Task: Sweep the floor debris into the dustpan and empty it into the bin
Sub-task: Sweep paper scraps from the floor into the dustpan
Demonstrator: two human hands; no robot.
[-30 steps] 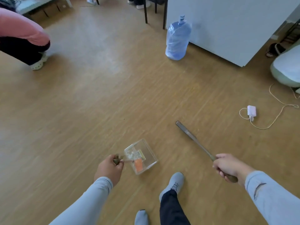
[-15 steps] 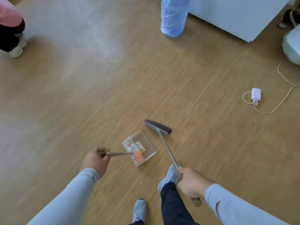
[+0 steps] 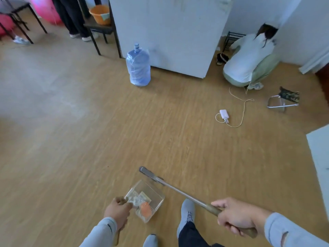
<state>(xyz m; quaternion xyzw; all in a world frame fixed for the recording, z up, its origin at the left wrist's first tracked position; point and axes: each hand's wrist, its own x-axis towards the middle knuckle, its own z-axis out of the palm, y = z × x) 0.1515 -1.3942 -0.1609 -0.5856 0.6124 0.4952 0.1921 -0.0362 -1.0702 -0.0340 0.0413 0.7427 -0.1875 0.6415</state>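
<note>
On wood floor (image 3: 89, 139), hands hold dustpan (image 3: 145, 200), broom (image 3: 170, 186).

Both arms wear long, light grey-blue sleeves; the bare left hand (image 3: 117, 212) and bare right hand (image 3: 237, 217) emerge at the cuffs. The right sleeve shows a small tear. Dark navy trousers cover the leg, above grey lace-up fabric shoes (image 3: 187, 213).
</note>
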